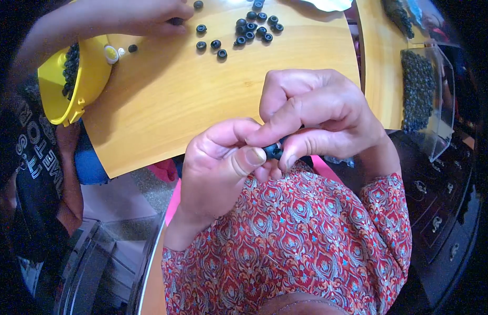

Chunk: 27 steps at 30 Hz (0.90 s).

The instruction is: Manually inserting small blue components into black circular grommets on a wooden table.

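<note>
Close to my body, just off the table's near edge, both my hands meet around a small black round part. My left hand pinches it between thumb and fingers from the left. From the right, my right hand has its thumb and bent forefinger closed at the same part. The fingers cover much of it, so its full shape is hidden. Beyond my hands, several small black ring-like pieces with round openings lie loose on the wooden table.
At the left, a tilted yellow tub holds black pieces. Another person's hand reaches over the table at the upper left. On the right, a clear box contains many small dark pieces. A white sheet-like item lies at the far edge.
</note>
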{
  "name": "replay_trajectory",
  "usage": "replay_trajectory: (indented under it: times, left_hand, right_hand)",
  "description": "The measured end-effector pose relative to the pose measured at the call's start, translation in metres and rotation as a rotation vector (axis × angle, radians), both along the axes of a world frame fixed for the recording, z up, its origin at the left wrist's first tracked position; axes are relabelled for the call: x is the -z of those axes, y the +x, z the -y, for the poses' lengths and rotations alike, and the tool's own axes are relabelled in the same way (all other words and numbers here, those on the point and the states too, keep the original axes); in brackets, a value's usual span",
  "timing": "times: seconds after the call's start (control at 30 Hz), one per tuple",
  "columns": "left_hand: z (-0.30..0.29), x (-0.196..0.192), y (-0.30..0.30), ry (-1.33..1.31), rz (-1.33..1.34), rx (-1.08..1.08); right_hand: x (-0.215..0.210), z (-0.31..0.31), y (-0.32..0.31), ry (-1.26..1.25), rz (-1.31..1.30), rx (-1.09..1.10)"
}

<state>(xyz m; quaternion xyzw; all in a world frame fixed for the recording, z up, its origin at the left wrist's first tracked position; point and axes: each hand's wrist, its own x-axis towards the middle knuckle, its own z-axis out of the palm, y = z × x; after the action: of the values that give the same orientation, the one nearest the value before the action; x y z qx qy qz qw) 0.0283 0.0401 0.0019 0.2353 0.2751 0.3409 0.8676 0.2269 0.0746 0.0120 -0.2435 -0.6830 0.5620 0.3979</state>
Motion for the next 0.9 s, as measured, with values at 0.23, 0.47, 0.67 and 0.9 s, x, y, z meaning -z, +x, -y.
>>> replay_trajectory:
  times: [0.23, 0.47, 0.67, 0.9]
  left_hand:
    - [0.005, -0.009, 0.008, 0.012, -0.123, -0.092]
    - [0.002, -0.005, 0.005, 0.028, 0.025, -0.059]
    - [-0.001, -0.001, 0.006, 0.200, -0.092, -0.097]
    - [-0.007, 0.010, 0.016, -0.002, 0.069, -0.161]
  right_hand:
    - [-0.002, 0.001, -0.003, 0.091, 0.002, 0.057]
    - [-0.002, -0.003, -0.002, 0.060, -0.031, 0.020]
    - [-0.001, -0.007, -0.004, 0.108, -0.021, 0.051]
    - [0.019, -0.012, 0.004, -0.246, -0.124, 0.005]
